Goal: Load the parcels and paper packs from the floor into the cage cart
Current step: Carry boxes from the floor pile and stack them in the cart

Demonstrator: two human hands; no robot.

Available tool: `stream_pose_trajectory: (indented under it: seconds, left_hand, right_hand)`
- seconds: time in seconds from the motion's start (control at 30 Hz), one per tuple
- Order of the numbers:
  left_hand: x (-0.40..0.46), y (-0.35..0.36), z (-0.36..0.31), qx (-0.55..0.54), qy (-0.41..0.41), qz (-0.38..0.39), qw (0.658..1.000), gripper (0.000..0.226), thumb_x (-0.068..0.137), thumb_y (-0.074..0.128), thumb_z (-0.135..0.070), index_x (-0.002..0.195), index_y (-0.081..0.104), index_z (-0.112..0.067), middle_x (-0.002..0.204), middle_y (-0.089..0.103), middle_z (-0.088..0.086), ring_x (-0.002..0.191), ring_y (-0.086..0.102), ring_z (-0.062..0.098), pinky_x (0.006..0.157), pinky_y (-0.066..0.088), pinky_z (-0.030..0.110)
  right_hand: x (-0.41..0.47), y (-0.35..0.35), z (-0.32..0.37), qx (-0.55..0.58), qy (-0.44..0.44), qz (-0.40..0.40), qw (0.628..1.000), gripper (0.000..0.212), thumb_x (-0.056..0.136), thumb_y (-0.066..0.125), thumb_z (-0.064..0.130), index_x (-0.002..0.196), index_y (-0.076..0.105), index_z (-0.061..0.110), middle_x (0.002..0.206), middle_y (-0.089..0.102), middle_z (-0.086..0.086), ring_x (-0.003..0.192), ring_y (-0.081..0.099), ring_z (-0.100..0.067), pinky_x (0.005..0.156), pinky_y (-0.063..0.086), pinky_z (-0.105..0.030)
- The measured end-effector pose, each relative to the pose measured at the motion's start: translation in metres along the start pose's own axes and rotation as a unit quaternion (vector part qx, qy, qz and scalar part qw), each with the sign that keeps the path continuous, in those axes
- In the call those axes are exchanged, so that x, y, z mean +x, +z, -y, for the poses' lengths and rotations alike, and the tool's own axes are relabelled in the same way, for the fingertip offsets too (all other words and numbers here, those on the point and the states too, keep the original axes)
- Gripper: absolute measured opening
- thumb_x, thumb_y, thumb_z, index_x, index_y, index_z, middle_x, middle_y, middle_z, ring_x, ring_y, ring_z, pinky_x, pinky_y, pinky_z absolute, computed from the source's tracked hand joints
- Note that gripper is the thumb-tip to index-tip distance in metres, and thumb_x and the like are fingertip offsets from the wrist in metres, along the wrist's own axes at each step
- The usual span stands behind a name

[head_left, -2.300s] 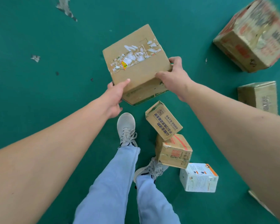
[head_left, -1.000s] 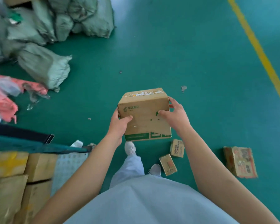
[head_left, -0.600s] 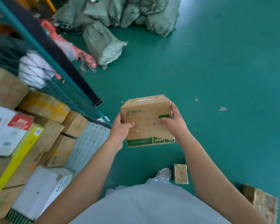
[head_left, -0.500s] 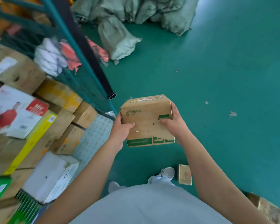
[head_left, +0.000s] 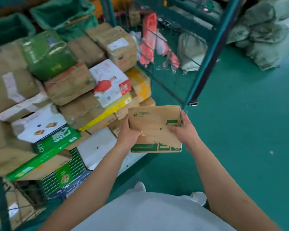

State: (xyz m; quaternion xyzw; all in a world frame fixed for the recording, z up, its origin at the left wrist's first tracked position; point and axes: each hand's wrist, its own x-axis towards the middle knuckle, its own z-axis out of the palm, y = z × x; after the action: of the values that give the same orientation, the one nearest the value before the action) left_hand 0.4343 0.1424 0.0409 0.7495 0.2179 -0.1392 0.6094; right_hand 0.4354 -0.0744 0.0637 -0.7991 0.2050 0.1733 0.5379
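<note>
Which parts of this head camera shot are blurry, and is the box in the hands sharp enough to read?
Head view: the stacked parcels in the cage cart at left are smeared by motion blur; the cardboard box held between the left hand and right hand is sharp, its green print legible; wide-angle distortion bends the cart's posts; lighting is soft, brighter at upper right.

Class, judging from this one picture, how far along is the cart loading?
Done: many boxes are stacked in the cage cart. In hand: both hands, left and right, hold a brown parcel, not yet placed. Left: no floor parcels show here, so the remainder cannot be judged.
</note>
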Motion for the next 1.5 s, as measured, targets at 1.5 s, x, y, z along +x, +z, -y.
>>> stream_pose_trajectory:
  seconds: [1.5]
  left_hand:
    - [0.21, -0.096, -0.195, -0.136, 0.043, -0.324, 0.935, 0.083, 0.078, 0.074, -0.062, 0.151, 0.044, -0.036, 0.144, 0.057, -0.012, 0.131, 0.055, 0.012, 0.112, 0.046, 0.045]
  right_hand:
    - [0.281, 0.079, 0.341, -0.091, -0.172, 0.167, 0.967, 0.079, 0.093, 0.043, 0.077, 0.15, 0.039, 0.023, 0.134, 0.05, 0.005, 0.116, 0.051, -0.022, 0.097, 0.042, -0.039]
